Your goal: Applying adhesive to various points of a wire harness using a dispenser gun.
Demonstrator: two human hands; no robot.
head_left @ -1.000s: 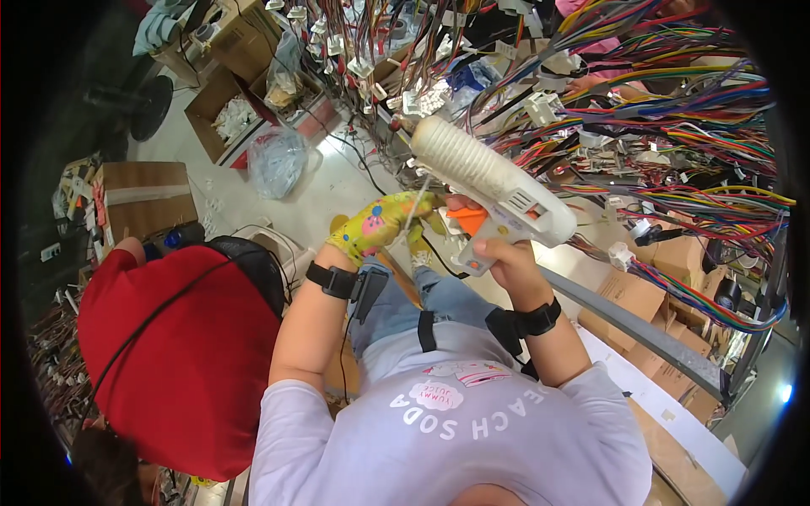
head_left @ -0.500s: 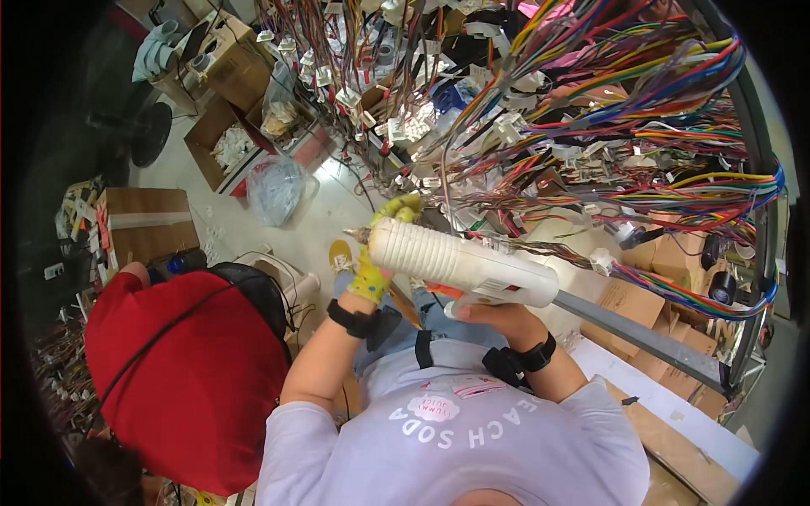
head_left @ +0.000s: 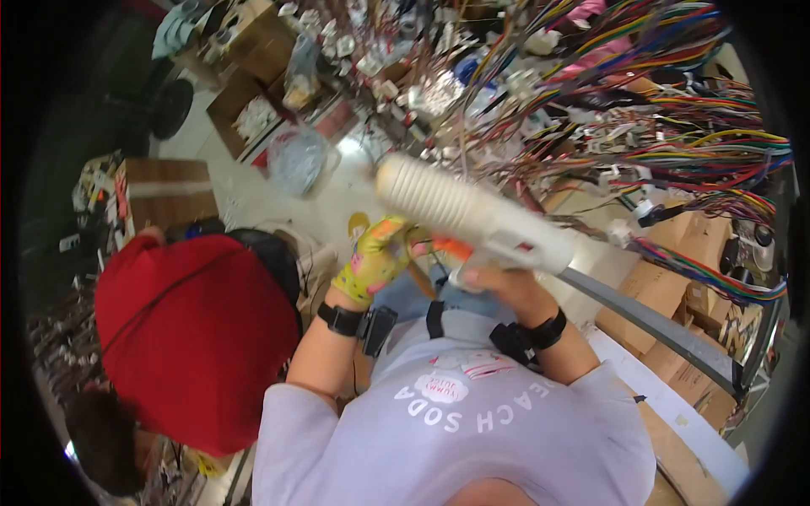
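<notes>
My right hand (head_left: 504, 287) is wrapped round the handle of a white glue gun (head_left: 460, 211) with a ribbed barrel. The gun lies across in front of my body, its nose end up to the left, and an orange part (head_left: 453, 247) shows under it. My left hand (head_left: 371, 260), in a yellow-green patterned glove, is below the barrel with its fingers curled in near the orange part. Whatever those fingers hold, if anything, is hidden. Bundles of coloured wires (head_left: 624, 160) with white connectors hang beyond the gun.
A grey metal bar (head_left: 650, 325) runs along the right side, with cardboard boxes (head_left: 654, 270) under it. On my left a person in red (head_left: 198, 337) bends close by. An open carton (head_left: 240, 118) and a plastic bag (head_left: 297, 158) stand on the floor ahead.
My left hand has come back from beside the gun's nose, down toward my body, and its fingers are curled. The gun has tilted, nose upward, still in my right hand.
</notes>
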